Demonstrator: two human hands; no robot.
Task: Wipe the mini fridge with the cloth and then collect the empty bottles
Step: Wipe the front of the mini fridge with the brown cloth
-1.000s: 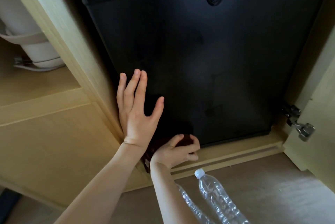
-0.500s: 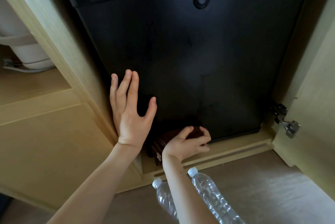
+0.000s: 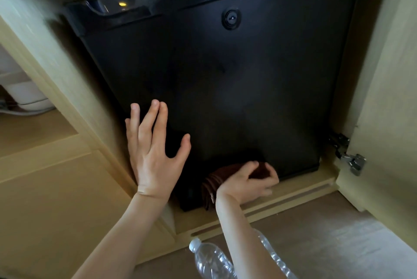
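Nearest, just below the right wrist, the empty bottles are lying on the floor untouched, one half hidden behind the forearm. Above them the right hand is curling its fingers over the brown cloth and dragging it along the door's bottom edge. Over the last second it has been sliding away from the left hand. That hand, fingers spread, is pressing flat against the mini fridge door. By my judgement the wiping is reaching its last low strip, and the collecting is waiting.
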